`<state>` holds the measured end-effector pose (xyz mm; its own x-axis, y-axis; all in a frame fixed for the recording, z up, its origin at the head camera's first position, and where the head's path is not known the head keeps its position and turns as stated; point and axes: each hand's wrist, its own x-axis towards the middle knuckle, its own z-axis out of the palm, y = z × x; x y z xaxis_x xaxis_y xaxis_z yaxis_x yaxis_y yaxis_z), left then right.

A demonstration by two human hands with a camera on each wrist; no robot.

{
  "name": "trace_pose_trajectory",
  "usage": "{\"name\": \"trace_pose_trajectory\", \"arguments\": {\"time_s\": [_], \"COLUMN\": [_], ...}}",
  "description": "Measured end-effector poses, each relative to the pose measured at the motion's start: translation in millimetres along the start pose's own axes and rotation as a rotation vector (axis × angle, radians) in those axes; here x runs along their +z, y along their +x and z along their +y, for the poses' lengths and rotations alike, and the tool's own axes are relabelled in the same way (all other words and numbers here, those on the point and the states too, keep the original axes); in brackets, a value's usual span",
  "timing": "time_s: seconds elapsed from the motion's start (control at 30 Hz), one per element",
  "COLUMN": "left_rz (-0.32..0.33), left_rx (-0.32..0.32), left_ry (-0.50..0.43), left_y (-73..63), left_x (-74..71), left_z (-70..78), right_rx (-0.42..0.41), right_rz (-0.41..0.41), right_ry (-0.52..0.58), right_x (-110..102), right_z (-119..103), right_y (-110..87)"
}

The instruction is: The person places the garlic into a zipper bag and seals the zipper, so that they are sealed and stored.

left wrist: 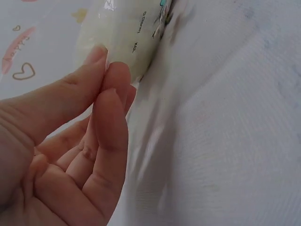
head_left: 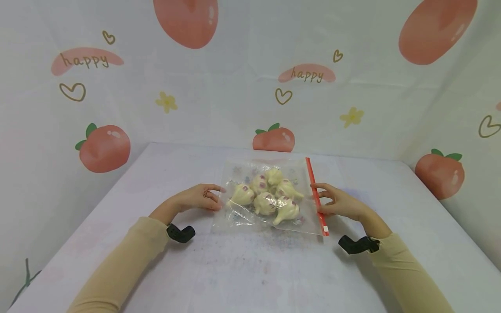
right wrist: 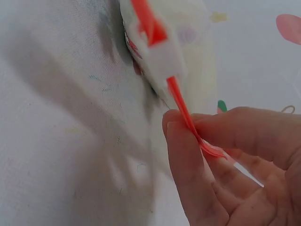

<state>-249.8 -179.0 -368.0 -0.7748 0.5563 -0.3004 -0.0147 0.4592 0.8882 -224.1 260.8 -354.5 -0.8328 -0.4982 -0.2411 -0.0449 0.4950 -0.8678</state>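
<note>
A clear zip bag [head_left: 242, 221] with several garlic bulbs [head_left: 265, 203] inside lies flat between both hands in the head view. My left hand [head_left: 201, 198] pinches the bag's left edge between thumb and fingertips; the left wrist view shows the plastic [left wrist: 122, 33] at those fingertips [left wrist: 110, 113]. At the opposite end, my right hand [head_left: 340, 202] pinches the red zip strip [head_left: 316, 195]. Up close in the right wrist view, the strip [right wrist: 181, 106] runs between thumb and forefinger, with a white slider [right wrist: 167, 59] farther along it.
The bag is over a table [head_left: 242, 278] covered with pale cloth. Behind it rises a white backdrop [head_left: 235, 78] printed with peaches, hearts and flowers. Black wrist devices [head_left: 182, 233] sit at both sleeve cuffs. A thin green stem-like shape [head_left: 27, 278] shows at the lower left.
</note>
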Motion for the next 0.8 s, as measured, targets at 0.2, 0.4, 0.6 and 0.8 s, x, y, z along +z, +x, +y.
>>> {"name": "trace_pose_trajectory", "arguments": {"time_s": [0.2, 0.4, 0.6, 0.8], "left_rz": [0.013, 0.02, 0.022, 0.019], "left_rx": [-0.018, -0.041, -0.046, -0.03], "left_ry": [0.01, 0.012, 0.022, 0.047], "left_y": [-1.5, -1.0, -1.1, 0.0], "left_x": [1.5, 2.0, 0.6, -0.1], "left_z": [2.4, 3.1, 3.0, 1.6], "right_rx": [-0.008, -0.013, -0.004, -0.002], "right_rz": [0.002, 0.004, -0.004, -0.007], "right_ry": [-0.031, -0.031, -0.023, -0.021], "right_x": [-0.3, -0.4, -1.0, -1.2], "right_z": [0.8, 0.7, 0.8, 0.1], "right_y": [-1.3, -3.3, -4.3, -5.1]}}
